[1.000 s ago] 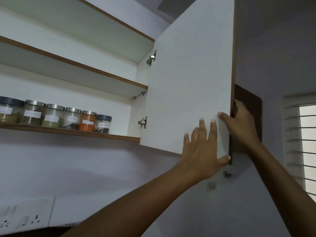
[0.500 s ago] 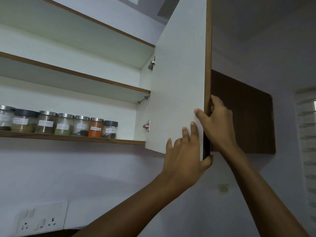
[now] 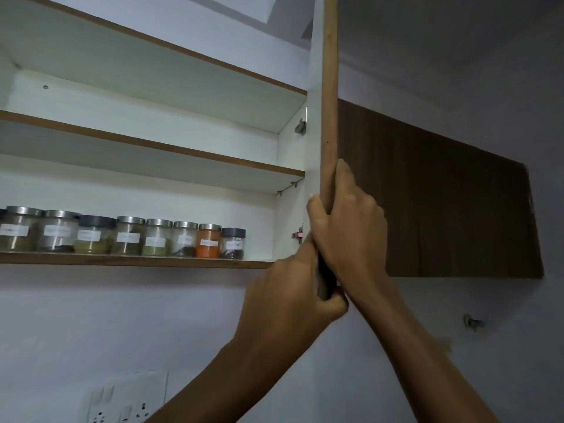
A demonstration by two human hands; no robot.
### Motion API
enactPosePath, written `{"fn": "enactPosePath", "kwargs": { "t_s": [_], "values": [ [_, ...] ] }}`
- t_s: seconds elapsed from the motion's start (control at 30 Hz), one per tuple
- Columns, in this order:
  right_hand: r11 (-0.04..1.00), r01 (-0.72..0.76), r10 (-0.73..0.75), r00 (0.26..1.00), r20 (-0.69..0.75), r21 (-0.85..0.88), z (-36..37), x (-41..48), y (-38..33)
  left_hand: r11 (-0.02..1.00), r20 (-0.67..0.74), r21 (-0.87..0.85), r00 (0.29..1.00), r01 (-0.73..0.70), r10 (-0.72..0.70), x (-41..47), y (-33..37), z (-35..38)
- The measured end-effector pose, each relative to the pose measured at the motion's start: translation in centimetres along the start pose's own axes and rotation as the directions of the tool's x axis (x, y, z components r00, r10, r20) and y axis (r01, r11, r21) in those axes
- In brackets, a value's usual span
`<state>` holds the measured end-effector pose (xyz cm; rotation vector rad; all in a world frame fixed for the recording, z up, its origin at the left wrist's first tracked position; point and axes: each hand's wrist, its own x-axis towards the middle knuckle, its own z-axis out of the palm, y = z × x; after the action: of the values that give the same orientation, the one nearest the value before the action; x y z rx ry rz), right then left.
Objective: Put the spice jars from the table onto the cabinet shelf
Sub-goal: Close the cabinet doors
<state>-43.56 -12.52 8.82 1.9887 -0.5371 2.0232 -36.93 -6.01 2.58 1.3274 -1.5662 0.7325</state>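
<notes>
Several spice jars stand in a row on the lowest cabinet shelf (image 3: pixel 137 263), among them an orange-filled jar (image 3: pixel 208 241) and a dark-lidded jar (image 3: pixel 233 243) at the right end. The cabinet door (image 3: pixel 329 96) is seen almost edge-on, swung well toward the cabinet. My right hand (image 3: pixel 348 227) grips the door's brown edge, fingers wrapped round it. My left hand (image 3: pixel 290 294) holds the door's lower corner from the inner side, thumb under the bottom edge.
Two higher shelves (image 3: pixel 152 145) hold nothing. A dark brown door (image 3: pixel 442 203) of the neighbouring cabinet is to the right. A white socket plate (image 3: pixel 128 398) sits on the wall below, and a small hook (image 3: pixel 471 322) at lower right.
The door has swung leftward toward the cabinet, from showing its white inner face to nearly edge-on. Both hands moved with it, the left sliding down to the lower corner.
</notes>
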Motion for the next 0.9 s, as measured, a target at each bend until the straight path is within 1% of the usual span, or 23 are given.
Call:
{"fn": "enactPosePath", "kwargs": {
  "t_s": [0.1, 0.27, 0.4, 0.57, 0.73, 0.9],
  "values": [
    [0.999, 0.021, -0.02, 1.0, 0.007, -0.035, 2.2, -0.2, -2.5, 0.999, -0.046, 0.036, 0.998, 0.032, -0.031, -1.2, -2.3, -2.1],
    [0.998, 0.036, -0.034, 0.999, 0.036, -0.049, 6.1, -0.8, -6.6, 0.976, -0.143, 0.201, 0.988, 0.082, -0.054, -2.3, -6.8, -5.6],
    [0.997, 0.01, -0.008, 1.0, 0.023, -0.075, 9.9, -1.6, -9.5, 0.963, -0.176, 0.23, 0.979, 0.137, -0.097, -3.0, -10.2, -7.5],
    [0.994, -0.015, 0.018, 1.0, 0.02, -0.112, 14.7, -2.4, -12.3, 0.957, -0.19, 0.201, 0.967, 0.208, -0.171, -3.1, -14.8, -9.3],
    [0.993, -0.017, 0.023, 0.998, 0.05, -0.117, 19.1, -3.1, -14.4, 0.954, -0.17, 0.114, 0.952, 0.277, -0.255, -2.5, -19.7, -10.5],
    [0.995, 0.006, 0.008, 0.99, 0.14, -0.098, 23.6, -3.8, -15.5, 0.94, -0.172, 0.068, 0.932, 0.334, -0.319, -1.9, -24.7, -11.0]
  ]
}}
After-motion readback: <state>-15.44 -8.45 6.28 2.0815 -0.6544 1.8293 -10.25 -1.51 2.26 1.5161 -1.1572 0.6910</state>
